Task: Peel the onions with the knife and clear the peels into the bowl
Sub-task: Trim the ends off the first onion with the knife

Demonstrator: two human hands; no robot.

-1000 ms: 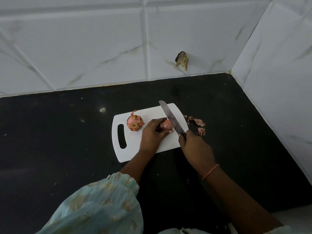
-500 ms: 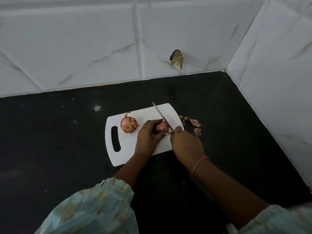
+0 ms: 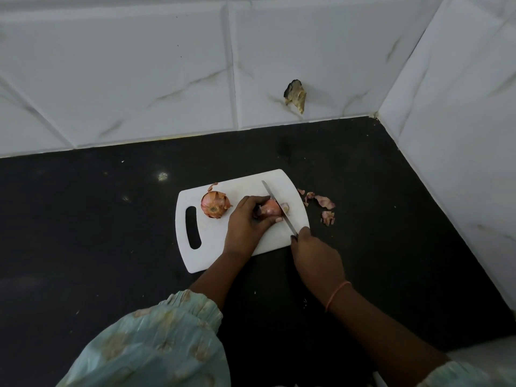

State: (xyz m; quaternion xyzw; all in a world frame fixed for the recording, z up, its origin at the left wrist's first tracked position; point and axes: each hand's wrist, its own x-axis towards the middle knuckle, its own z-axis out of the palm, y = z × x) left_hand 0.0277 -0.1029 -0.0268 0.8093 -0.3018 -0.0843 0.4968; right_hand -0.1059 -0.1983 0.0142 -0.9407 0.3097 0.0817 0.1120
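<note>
Onion (image 3: 269, 210) on cutting board (image 3: 240, 188), gripped in left hand (image 3: 245, 227) fingers; right hand (image 3: 315, 254) fingers clenched round knife (image 3: 277, 206).

A small pink onion (image 3: 269, 210) is held on its side on the white cutting board (image 3: 240, 254), with the knife (image 3: 279, 209) blade set across its right end. A second, unpeeled onion (image 3: 214, 204) sits further left. Loose peels (image 3: 324, 205) lie on the black table (image 3: 377, 219), just right of the board.
</note>
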